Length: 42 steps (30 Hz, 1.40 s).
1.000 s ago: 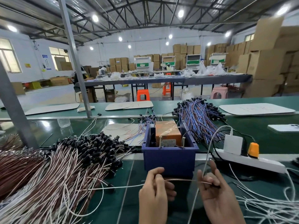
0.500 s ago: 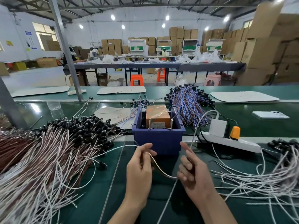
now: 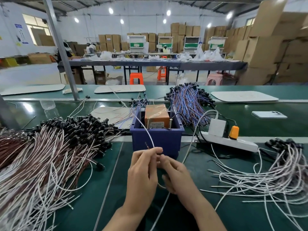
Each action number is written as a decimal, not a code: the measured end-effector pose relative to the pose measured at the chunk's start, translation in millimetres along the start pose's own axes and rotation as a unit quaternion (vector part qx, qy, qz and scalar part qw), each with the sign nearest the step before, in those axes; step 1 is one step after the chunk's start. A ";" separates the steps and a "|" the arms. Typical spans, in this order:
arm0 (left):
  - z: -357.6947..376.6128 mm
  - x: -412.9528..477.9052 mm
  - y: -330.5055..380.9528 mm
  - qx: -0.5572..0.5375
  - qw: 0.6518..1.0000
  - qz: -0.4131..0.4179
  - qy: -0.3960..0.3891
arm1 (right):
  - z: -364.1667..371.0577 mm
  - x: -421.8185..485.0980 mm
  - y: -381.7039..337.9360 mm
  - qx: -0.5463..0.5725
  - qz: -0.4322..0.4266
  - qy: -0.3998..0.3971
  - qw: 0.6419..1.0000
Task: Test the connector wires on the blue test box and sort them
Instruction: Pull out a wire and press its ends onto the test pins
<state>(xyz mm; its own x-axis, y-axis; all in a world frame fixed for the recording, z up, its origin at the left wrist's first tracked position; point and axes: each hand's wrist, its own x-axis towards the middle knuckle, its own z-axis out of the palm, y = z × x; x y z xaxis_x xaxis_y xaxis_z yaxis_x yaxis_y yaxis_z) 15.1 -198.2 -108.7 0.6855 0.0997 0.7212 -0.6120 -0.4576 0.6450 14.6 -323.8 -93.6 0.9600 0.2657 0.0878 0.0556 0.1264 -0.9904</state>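
Smooth dark-green belt-style tabletop (image 3: 93, 205) carries everything. Left side: big loose heap of thin white-and-brown twisted wires with black moulded connectors (image 3: 50, 155). Right side: flatter fan of thin white wires (image 3: 266, 177), black connectors at its far end. Behind the box, a bundle of blue-and-violet wires (image 3: 188, 102).

Centre: rectangular blue plastic test box (image 3: 156, 139), open top, with an orange block wrapped in glossy film (image 3: 156, 114) inside and two metal posts in front of it. Long white power strip (image 3: 233, 142) lies just right of the box, with an orange plug in it.

Left hand (image 3: 143, 172) pinches a single thin white wire (image 3: 145, 130) just in front of the box. The wire arcs up over the box's left rim, and its short brown end sticks up above the fingers. Right hand (image 3: 175, 174), fingers curled, grips the same wire right beside the left fingertips.
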 end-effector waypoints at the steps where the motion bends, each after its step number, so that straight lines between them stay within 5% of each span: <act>1: 0.0 -0.4 -0.6 0.002 1.000 -0.008 -0.001 | 0.1 0.0 0.8 0.000 -0.004 -0.010 1.000; 22: -1.7 6.1 0.1 -0.034 0.994 -0.098 0.029 | 2.0 3.6 15.6 -0.152 -0.107 0.116 0.976; 32: -1.4 13.3 -4.6 -0.168 0.959 -0.229 -0.004 | 3.4 0.3 13.2 -0.204 -0.106 0.095 0.969; 36: -2.9 16.4 -4.2 -0.247 0.935 -0.252 -0.030 | 6.5 1.4 17.0 -0.231 -0.104 0.080 0.964; 42: -3.4 16.6 -0.9 -0.409 0.837 -0.337 -0.136 | 6.9 0.0 17.0 -0.196 -0.097 0.074 0.973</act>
<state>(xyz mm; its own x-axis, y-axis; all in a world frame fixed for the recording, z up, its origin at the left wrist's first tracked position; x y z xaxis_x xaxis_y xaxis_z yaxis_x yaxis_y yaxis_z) 25.7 -193.1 -96.4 0.9801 -0.1641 0.1119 -0.0396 0.3907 0.9197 13.6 -315.1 -109.7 0.9483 0.1295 0.2899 0.3126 -0.2214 -0.9237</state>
